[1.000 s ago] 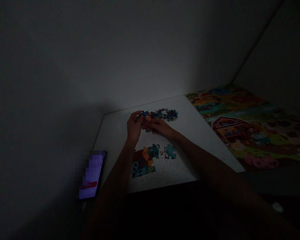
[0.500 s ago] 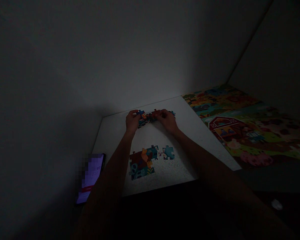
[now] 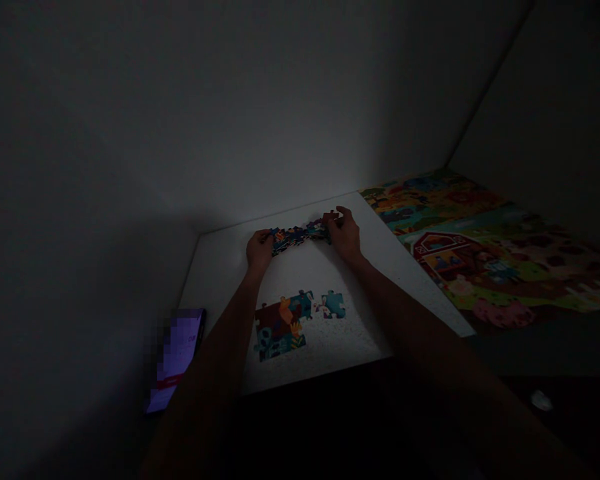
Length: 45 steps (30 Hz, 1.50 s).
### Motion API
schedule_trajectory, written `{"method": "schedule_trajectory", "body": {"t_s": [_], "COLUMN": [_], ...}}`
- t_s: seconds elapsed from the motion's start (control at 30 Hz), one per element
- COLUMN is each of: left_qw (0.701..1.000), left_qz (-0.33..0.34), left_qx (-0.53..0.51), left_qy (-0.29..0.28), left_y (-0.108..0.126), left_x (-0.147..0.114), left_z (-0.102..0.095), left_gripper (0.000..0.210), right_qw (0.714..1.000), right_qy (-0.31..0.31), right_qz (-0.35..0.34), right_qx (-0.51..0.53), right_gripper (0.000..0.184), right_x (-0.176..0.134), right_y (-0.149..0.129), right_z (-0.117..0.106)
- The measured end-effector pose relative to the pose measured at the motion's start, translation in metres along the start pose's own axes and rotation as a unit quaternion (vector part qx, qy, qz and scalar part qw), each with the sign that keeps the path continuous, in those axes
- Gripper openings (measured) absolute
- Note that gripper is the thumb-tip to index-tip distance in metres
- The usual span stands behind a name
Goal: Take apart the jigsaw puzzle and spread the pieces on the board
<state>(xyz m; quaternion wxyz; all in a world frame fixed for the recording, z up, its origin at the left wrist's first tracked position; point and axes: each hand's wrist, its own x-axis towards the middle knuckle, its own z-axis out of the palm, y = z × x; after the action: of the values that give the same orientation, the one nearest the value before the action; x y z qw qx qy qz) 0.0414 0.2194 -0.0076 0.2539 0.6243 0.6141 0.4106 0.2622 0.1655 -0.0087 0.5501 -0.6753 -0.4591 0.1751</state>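
Right-hand fingers [image 3: 345, 211] pinch 1 reddish puzzle piece [image 3: 331, 217]; left-hand fingers [image 3: 267, 246] curl against the piece pile [image 3: 297, 235], grip unclear.

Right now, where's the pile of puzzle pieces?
Head view: the pile of puzzle pieces lies on the far side of the white surface, between the left hand and right hand, beyond the joined pieces.

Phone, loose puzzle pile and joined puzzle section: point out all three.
Phone [image 3: 179, 352]: head view, on its lit screen.
Loose puzzle pile [image 3: 299, 236]: head view, on its middle, between the hands.
Joined puzzle section [image 3: 277, 319]: head view, on its brown area.
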Motion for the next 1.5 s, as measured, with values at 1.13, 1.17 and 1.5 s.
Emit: {"method": "schedule_trajectory", "body": {"t_s": [1.13,1.17,1.5], "left_qw": [0.939,0.942,0.962], "left_qz": [0.196,0.192,0.198], "left_qx": [0.233,0.224,0.133], "left_qy": [-0.159,-0.16,-0.133], "left_y": [-0.014,-0.014,-0.023], "left_x": [-0.193,-0.193,-0.19], "left_z": [-0.098,-0.099,-0.096], "left_gripper": [0.061,0.059,0.046], "right_qw": [0.918,0.921,0.951], "right_qy": [-0.261,-0.258,-0.237], "right_qz": [-0.218,-0.209,-0.11], "right_qx": [-0.203,-0.203,-0.164], "right_gripper": [0.054,0.051,0.054], "right_x": [-0.149,-0.149,-0.142], "right_y": [0.019,0.018,0.009], "right_z": [-0.098,-0.097,-0.095]}}
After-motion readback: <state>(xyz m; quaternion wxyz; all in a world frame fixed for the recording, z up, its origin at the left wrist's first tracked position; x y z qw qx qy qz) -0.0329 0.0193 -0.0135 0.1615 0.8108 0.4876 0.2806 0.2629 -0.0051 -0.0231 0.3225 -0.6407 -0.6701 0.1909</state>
